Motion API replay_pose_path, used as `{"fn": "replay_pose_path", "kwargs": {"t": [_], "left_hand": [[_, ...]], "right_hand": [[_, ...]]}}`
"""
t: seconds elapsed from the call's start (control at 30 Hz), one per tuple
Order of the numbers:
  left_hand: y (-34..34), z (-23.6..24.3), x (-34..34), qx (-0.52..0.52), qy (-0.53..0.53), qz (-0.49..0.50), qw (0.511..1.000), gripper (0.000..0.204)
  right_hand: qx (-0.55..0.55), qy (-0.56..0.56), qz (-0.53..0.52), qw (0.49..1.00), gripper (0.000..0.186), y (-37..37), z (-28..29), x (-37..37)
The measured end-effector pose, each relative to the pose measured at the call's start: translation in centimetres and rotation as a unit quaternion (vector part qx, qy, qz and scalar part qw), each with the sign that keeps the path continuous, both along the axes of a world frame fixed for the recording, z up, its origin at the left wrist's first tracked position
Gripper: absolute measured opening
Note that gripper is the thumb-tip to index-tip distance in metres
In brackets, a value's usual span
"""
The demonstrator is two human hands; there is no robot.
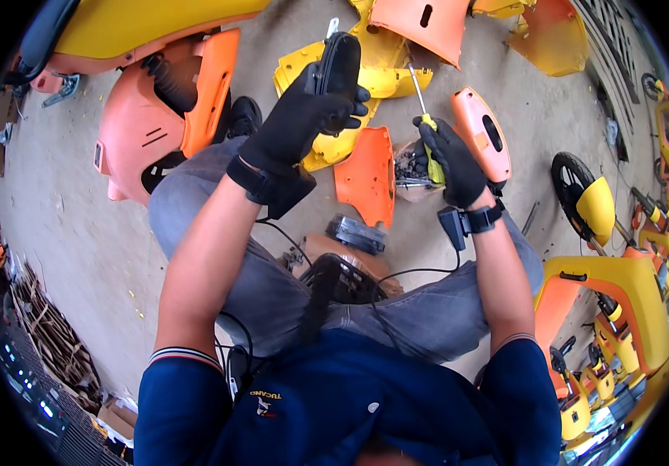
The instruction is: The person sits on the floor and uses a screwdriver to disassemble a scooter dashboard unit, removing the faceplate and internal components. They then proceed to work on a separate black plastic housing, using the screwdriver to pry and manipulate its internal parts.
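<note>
In my gloved left hand (297, 120) is a black oval housing (341, 60) with a small pale tab at its top end, held up over the yellow body panels. The fingers are wrapped round its lower part. My gloved right hand (457, 161) grips a screwdriver (431, 141) by its yellow-green handle, the thin shaft pointing up and away. Its tip lies in line with the edge of a yellow panel (400, 81); whether they touch I cannot tell. Below the right hand, partly hidden, sits a clear container (416, 189) with small dark pieces.
An orange panel (367, 177) lies between my knees, near a clear-topped box (356, 234). To the right are a salmon panel (480, 133) and a wheel (571, 190) with a yellow fender. A yellow and salmon vehicle body (144, 124) stands left. Cables run from both wrists.
</note>
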State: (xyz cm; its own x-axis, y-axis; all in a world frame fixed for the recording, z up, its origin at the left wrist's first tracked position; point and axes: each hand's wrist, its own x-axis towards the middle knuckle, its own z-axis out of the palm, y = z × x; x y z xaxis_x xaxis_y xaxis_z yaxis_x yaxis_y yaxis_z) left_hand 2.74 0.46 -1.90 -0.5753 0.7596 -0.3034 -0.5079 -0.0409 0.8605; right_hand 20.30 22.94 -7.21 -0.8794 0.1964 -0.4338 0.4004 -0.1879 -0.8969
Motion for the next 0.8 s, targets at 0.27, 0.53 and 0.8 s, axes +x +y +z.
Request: {"fn": "replay_pose_path", "kwargs": {"t": [0.27, 0.53, 0.8], "left_hand": [[-0.9, -0.2, -0.7, 0.008, 0.004, 0.006, 1.000, 0.048], [-0.7, -0.5, -0.3, -0.024, -0.006, 0.020, 0.999, 0.044], [-0.4, 0.0, 0.4, -0.079, -0.020, 0.024, 0.996, 0.049]], "right_hand": [[-0.086, -0.158, 0.017, 0.984, 0.027, -2.2, -11.3, 1.7], [0.014, -0.261, 0.006, 0.965, 0.025, -6.8, -21.2, 2.9], [0.379, -0.343, 0.131, 0.849, 0.030, -13.7, -26.3, 7.0]]}}
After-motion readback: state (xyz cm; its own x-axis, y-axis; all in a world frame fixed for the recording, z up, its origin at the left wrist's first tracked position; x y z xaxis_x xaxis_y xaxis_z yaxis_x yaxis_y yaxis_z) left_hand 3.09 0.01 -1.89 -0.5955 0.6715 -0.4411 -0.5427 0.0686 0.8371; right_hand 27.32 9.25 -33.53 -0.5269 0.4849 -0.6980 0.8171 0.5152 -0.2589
